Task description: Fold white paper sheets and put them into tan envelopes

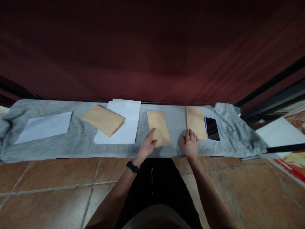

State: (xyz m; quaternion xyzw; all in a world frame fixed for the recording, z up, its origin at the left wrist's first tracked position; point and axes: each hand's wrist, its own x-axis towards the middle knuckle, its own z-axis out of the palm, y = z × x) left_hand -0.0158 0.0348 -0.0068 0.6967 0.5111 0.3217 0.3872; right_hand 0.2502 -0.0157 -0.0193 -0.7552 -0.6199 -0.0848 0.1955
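A single brown paper envelope [159,127] lies flat on the grey cloth in front of me. My left hand [148,145], with a black watch on its wrist, rests at the envelope's lower left edge, forefinger and thumb apart on the paper; its other fingers are mostly hidden. To the right, my right hand [190,143] lies palm down with fingers stretched out, the tips at the lower left corner of what looks like a stack of brown envelopes [196,121]. Neither hand grips anything that I can see.
Left of my hands, several brown envelopes [103,119] overlap white paper sheets [126,127]. Farther left lies a folded white paper [45,127]. A phone [212,128] is beside the right-hand stack. The grey cloth [83,146] covers a narrow bench; a dark red curtain [152,63] hangs behind.
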